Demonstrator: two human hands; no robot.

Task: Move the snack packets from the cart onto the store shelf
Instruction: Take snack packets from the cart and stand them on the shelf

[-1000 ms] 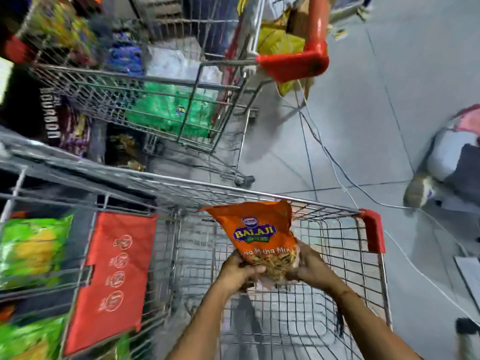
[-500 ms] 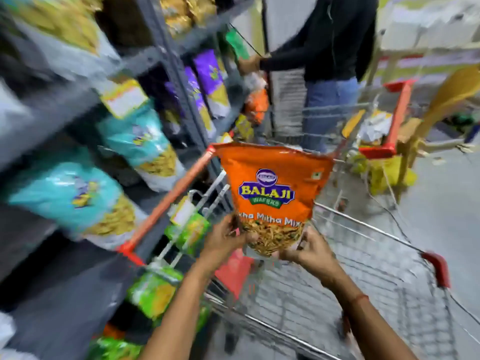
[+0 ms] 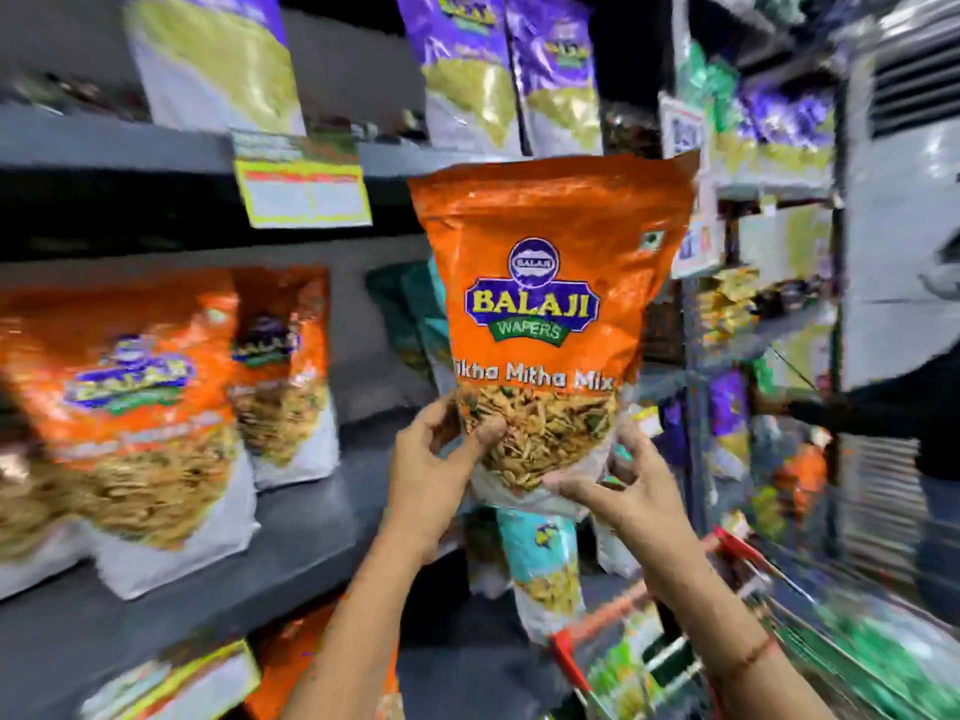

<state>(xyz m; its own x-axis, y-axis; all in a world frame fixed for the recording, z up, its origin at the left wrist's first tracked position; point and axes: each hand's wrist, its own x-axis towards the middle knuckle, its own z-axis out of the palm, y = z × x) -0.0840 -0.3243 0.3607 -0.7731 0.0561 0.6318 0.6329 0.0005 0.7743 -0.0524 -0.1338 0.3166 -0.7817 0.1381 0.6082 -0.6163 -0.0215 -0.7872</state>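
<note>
An orange snack packet (image 3: 545, 304) is held upright in front of the grey store shelf (image 3: 291, 517). My left hand (image 3: 431, 475) grips its lower left corner and my right hand (image 3: 618, 491) holds its bottom right. Two matching orange packets (image 3: 130, 387) stand on the same shelf to the left, with bare shelf space between them and the held packet. The cart's red-edged rim (image 3: 571, 667) shows low at the right.
Purple packets (image 3: 467, 59) stand on the shelf above, behind a yellow price tag (image 3: 304, 192). Teal packets (image 3: 545, 563) sit below and behind the held one. A person in a dark sleeve (image 3: 872, 413) reaches toward the shelves at the right.
The view swung up from the cart to the shelf. Both hands lifted the orange packet from inside the cart up to shelf height, next to the matching orange packets.
</note>
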